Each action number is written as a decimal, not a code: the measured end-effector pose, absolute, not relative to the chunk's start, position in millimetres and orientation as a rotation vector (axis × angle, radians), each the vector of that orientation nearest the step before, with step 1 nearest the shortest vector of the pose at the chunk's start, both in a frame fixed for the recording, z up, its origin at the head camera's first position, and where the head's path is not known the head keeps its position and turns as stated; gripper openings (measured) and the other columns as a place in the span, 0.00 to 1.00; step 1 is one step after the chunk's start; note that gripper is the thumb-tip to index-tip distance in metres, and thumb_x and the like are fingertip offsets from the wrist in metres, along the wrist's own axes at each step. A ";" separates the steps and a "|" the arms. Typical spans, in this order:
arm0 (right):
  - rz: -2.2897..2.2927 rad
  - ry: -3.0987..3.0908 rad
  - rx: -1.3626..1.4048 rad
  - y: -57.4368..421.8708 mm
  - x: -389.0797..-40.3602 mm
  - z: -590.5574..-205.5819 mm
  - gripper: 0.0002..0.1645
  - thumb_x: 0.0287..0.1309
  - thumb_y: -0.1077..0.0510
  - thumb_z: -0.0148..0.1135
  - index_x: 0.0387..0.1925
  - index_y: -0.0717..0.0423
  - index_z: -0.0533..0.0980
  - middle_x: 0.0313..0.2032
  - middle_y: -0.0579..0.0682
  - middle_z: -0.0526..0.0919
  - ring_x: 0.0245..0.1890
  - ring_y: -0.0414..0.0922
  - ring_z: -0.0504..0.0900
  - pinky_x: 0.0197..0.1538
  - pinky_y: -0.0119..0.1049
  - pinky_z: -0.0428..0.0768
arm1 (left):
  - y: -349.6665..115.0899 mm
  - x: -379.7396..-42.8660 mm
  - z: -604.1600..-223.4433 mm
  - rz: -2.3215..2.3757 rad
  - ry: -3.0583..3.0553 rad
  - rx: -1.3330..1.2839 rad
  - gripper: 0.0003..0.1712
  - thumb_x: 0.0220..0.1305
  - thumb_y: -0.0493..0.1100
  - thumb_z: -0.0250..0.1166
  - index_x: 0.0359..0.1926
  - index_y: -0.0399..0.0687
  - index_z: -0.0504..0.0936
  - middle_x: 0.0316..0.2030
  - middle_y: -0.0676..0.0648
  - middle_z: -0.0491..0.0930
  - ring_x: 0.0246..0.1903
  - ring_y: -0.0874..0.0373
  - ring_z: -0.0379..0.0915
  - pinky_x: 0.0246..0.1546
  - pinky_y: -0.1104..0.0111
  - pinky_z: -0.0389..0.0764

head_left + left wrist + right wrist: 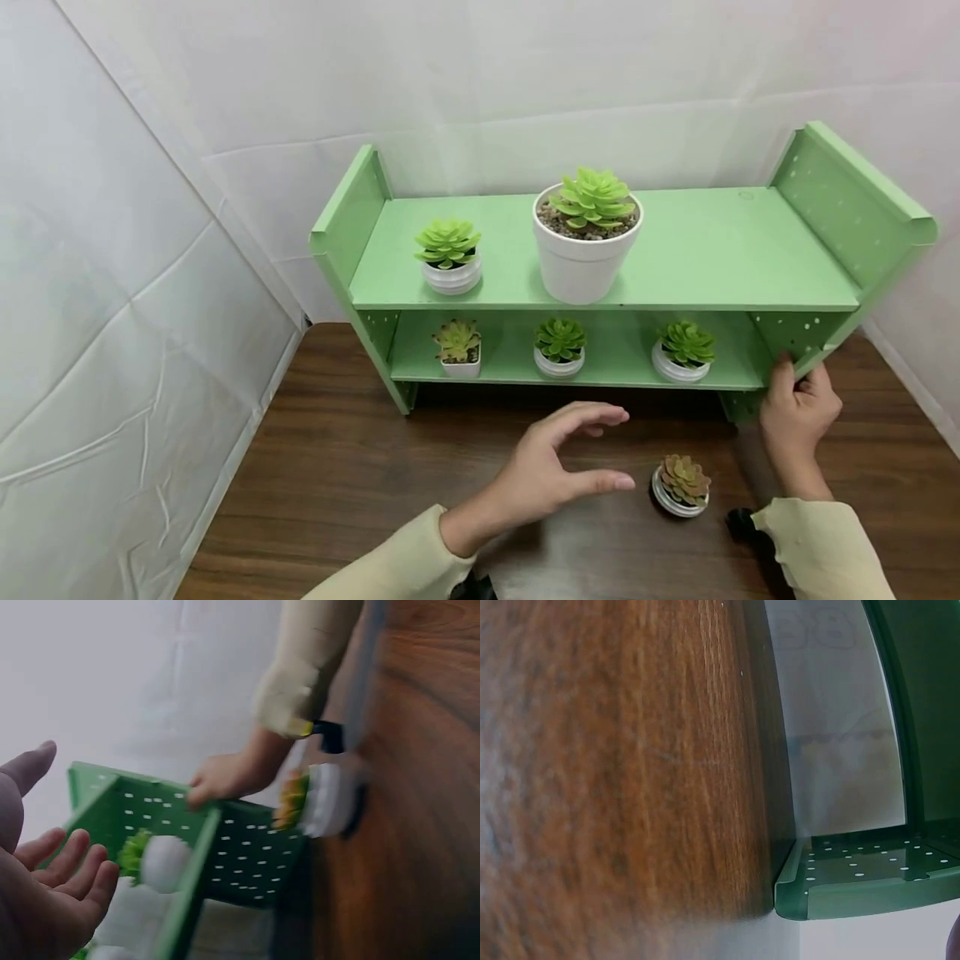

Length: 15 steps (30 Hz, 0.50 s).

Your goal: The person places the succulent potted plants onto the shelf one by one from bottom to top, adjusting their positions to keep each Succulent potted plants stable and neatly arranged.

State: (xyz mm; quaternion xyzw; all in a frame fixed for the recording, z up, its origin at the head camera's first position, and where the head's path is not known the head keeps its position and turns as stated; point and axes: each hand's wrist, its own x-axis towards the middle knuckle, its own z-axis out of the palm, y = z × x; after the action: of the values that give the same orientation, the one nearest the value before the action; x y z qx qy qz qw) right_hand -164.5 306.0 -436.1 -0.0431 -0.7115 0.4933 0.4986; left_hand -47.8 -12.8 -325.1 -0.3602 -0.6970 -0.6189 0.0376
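My right hand [798,417] grips the front edge of the right side panel of a green two-tier shelf [727,242], at the height of the lower tier. In the right wrist view the perforated side panel [870,900] meets the table, with only a sliver of the hand at the edge. The left hand [540,467] hovers in front of the shelf, thumb and fingers spread apart, holding nothing. To its right, a small reddish-green succulent in a white pot [681,485] stands on the table, between the two hands and touched by neither.
On the upper tier stand a small potted succulent [450,258] and a larger one in a white pot [585,242]. The lower tier holds three small plants: left [459,346], middle [560,346] and right [684,350]. White sheeting [480,83] hangs behind the brown wooden table [315,492].
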 end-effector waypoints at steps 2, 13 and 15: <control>1.170 -1.737 -0.082 306.5 -165.0 -436.7 0.12 0.59 0.60 0.55 0.35 0.65 0.81 0.21 0.39 0.79 0.18 0.31 0.70 0.23 0.22 0.65 | -7.8 -51.2 -343.9 -1.854 -2.220 -1.094 0.35 0.46 0.37 0.73 0.57 0.46 0.71 0.53 0.51 0.72 0.51 0.63 0.67 0.52 0.67 0.69; 1.177 -1.736 -0.107 306.5 -163.7 -436.5 0.12 0.59 0.61 0.56 0.34 0.66 0.81 0.21 0.42 0.79 0.20 0.31 0.71 0.25 0.22 0.65 | 12.7 -60.4 -409.7 -1.697 -2.712 -0.955 0.51 0.43 0.58 0.73 0.67 0.69 0.55 0.63 0.63 0.56 0.56 0.63 0.60 0.53 0.68 0.67; 1.179 -1.737 -0.117 306.6 -163.5 -436.9 0.11 0.59 0.60 0.56 0.34 0.64 0.81 0.21 0.41 0.79 0.20 0.30 0.71 0.25 0.22 0.65 | 16.2 -59.9 -415.4 -1.696 -2.778 -0.912 0.53 0.41 0.60 0.72 0.67 0.71 0.52 0.64 0.63 0.53 0.58 0.61 0.59 0.54 0.66 0.66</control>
State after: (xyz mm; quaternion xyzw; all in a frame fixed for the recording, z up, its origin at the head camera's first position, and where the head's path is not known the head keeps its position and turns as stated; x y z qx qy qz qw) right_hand -163.5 306.6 -436.9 -0.0481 -0.7172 0.4868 0.4963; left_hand -59.9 16.2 -415.4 -0.2680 -0.8160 -0.4981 -0.1190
